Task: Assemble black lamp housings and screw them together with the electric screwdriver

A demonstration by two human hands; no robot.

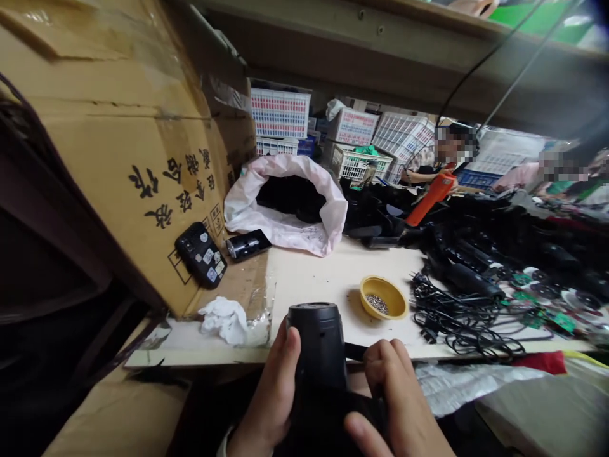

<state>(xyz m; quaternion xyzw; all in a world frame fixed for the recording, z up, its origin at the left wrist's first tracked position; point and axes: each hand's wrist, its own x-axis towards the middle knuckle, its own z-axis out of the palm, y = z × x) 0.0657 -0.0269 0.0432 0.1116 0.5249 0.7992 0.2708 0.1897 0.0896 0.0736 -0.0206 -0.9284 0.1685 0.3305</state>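
A black hair dryer (318, 346) with a rounded barrel is held upright near the table's front edge. My left hand (273, 397) is wrapped round its left side, the thumb lying along the barrel. My right hand (394, 397) closes on its lower right part with curled fingers; a narrow dark piece sticks out beside them. The lower end is dark and partly hidden by my hands. Just beyond, on the white tabletop (309, 285), stands a yellow bowl (397, 304) with many small metal screws in it.
At the left stands a large cardboard box (118, 158); a phone (202, 255) lies against it. Behind is an open white sack (285, 238) with dark contents. Black cords (457, 324) and black parts lie at the right. An orange electric screwdriver (431, 200) hangs near another person.
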